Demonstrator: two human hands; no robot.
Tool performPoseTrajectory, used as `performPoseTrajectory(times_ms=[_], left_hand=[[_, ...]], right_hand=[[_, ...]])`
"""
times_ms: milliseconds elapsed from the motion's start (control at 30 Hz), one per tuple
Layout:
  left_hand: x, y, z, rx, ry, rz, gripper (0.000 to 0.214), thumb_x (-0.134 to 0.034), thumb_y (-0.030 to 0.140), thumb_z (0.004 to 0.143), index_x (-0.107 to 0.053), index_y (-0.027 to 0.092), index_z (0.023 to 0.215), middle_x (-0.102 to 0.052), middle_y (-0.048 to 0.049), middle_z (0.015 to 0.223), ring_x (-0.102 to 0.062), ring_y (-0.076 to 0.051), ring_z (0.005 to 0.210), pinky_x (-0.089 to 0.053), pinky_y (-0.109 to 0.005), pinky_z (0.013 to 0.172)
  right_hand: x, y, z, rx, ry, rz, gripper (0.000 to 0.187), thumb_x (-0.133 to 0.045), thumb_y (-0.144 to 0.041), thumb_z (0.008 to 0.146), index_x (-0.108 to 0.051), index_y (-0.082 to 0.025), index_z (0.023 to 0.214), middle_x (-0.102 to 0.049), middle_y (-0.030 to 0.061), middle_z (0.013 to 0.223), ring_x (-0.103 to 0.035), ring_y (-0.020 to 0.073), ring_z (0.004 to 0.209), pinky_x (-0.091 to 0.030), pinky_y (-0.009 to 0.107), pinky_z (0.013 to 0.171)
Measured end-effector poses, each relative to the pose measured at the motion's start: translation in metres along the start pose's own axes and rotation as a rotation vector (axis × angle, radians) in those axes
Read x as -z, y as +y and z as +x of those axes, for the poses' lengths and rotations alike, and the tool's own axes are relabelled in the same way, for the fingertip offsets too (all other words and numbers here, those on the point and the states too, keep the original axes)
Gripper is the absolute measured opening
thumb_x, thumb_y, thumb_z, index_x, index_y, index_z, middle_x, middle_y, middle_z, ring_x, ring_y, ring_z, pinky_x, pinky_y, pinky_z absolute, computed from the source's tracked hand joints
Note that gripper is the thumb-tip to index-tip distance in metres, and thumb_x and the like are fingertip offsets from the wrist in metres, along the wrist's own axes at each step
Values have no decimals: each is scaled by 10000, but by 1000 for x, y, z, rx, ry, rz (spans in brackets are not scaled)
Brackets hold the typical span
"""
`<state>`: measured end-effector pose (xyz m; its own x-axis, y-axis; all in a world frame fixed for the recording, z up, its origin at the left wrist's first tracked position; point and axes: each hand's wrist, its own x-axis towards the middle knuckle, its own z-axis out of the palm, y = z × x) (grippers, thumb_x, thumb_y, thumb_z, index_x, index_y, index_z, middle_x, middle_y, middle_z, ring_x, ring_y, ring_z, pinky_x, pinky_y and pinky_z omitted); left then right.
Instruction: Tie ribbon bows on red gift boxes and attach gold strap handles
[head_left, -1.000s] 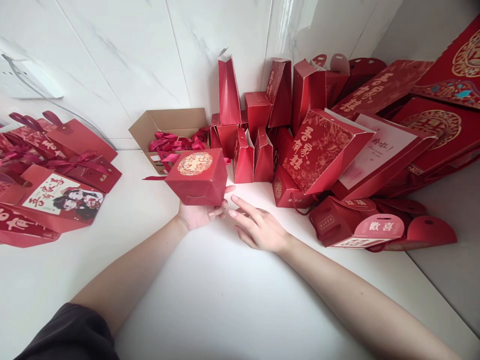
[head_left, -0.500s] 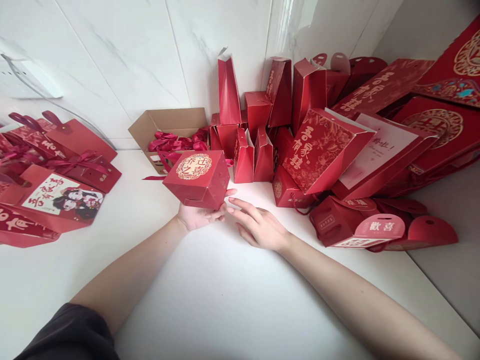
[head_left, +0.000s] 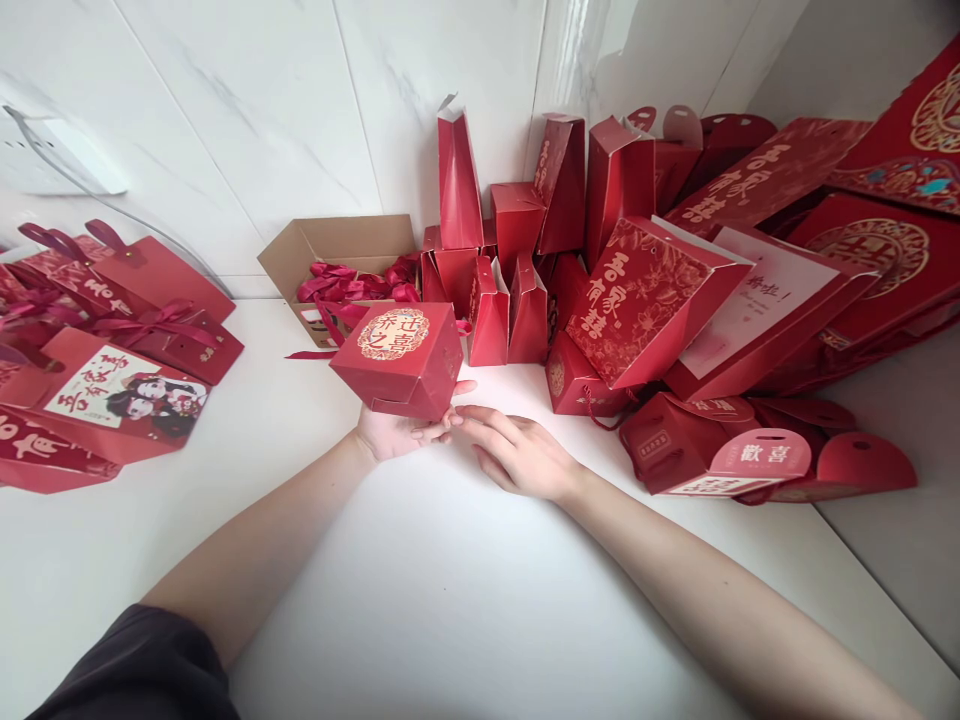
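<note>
A red gift box (head_left: pixel 401 365) with a round gold emblem and Chinese characters on top sits tilted on my left hand (head_left: pixel 394 435). That hand is palm up beneath it, its fingers partly hidden by the box. My right hand (head_left: pixel 521 452) is just to the right, palm down, fingers stretched out and holding nothing. Its fingertips meet the left fingertips at the box's lower right corner. Behind the box stands an open brown cardboard box (head_left: pixel 345 240) with dark red ribbons (head_left: pixel 352 283) in it.
Several small red boxes (head_left: pixel 489 315) stand against the tiled wall. Bigger red boxes (head_left: pixel 645 300) lean in a pile at right, with handled boxes (head_left: pixel 712 445) in front. Ribboned red bags (head_left: pixel 135 390) are on the left of the white table (head_left: pixel 450 600). A wall socket (head_left: pixel 60 155) has a cable.
The red gift box has shifted very slightly to the right on my left hand. My right index finger has lowered to the left fingertips.
</note>
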<state>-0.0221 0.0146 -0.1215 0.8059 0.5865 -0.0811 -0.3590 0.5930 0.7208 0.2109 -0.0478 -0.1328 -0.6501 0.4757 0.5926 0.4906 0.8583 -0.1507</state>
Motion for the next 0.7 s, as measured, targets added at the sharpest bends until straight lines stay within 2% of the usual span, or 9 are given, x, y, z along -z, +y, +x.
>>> performPoseTrajectory(times_ms=[367, 600, 700], left_hand=[[-1, 1, -2, 39, -34, 6, 860, -402, 683, 734, -509, 67, 1324, -677, -94, 838, -365, -80, 457, -411, -368, 746], [-4, 2, -3, 46, -49, 31, 716, -430, 610, 782, -585, 89, 1247, -655, -79, 741, -353, -85, 460, -406, -354, 697], [-3, 3, -4, 54, -52, 20, 685, -456, 593, 767, -600, 109, 1231, -636, -59, 695, -334, -87, 460, -402, -339, 675]], right_hand=[[-2, 2, -2, -7, -8, -10, 571, -417, -110, 902, -282, -180, 1453, -562, 123, 1335, -649, 215, 1058, -581, 368, 819], [1, 0, 0, 30, -3, -70, 545, -416, -91, 896, -338, -199, 1425, -600, 92, 1260, -660, 180, 947, -569, 322, 751], [1, 0, 0, 56, 15, -136, 561, -415, -86, 899, -340, -238, 1434, -614, 72, 1214, -654, 167, 917, -558, 308, 720]])
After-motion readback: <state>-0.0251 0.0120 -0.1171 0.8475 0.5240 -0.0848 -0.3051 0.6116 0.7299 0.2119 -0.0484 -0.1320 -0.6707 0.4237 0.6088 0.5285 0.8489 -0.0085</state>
